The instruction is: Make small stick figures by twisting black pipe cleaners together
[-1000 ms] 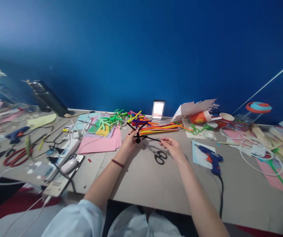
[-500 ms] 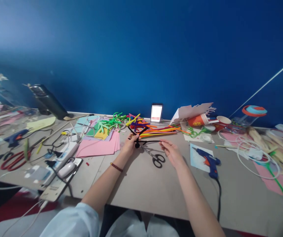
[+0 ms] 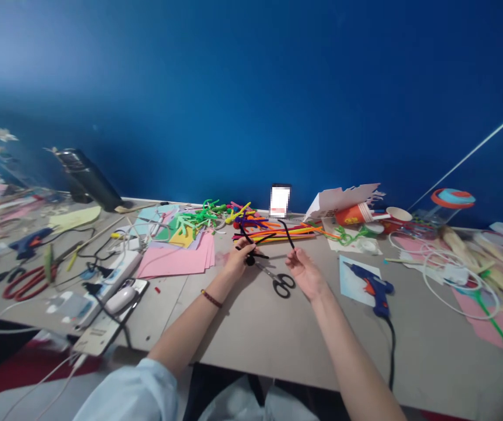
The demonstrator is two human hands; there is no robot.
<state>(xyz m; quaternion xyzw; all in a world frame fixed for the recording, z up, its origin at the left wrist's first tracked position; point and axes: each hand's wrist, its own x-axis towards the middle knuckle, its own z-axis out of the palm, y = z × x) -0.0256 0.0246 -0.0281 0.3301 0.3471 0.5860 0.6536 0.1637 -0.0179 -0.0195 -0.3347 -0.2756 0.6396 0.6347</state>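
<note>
My left hand (image 3: 236,260) is closed around a bundle of bent black pipe cleaners (image 3: 260,255), with a round dark knob at its lower end. Between the fingers of my right hand (image 3: 304,271), a single black pipe cleaner (image 3: 288,235) points up and leans to the left, apart from the bundle. Scissors with black handles (image 3: 283,285) lie on the table between my hands, their tips partly under the left hand's bundle. Behind them rest straight orange, yellow and red pipe cleaners (image 3: 295,234) and a heap of bent green ones (image 3: 203,217).
On the right, a blue glue gun (image 3: 376,287) lies on light blue paper. Pink paper sheets (image 3: 176,263) and a white power strip (image 3: 111,286) are to the left. A phone (image 3: 280,200) stands against the blue wall. Paper cups (image 3: 351,214) lie at the back right.
The black pipe cleaner in my right hand reached across to the left hand's bundle; now it is apart and upright. My left hand has lowered slightly.
</note>
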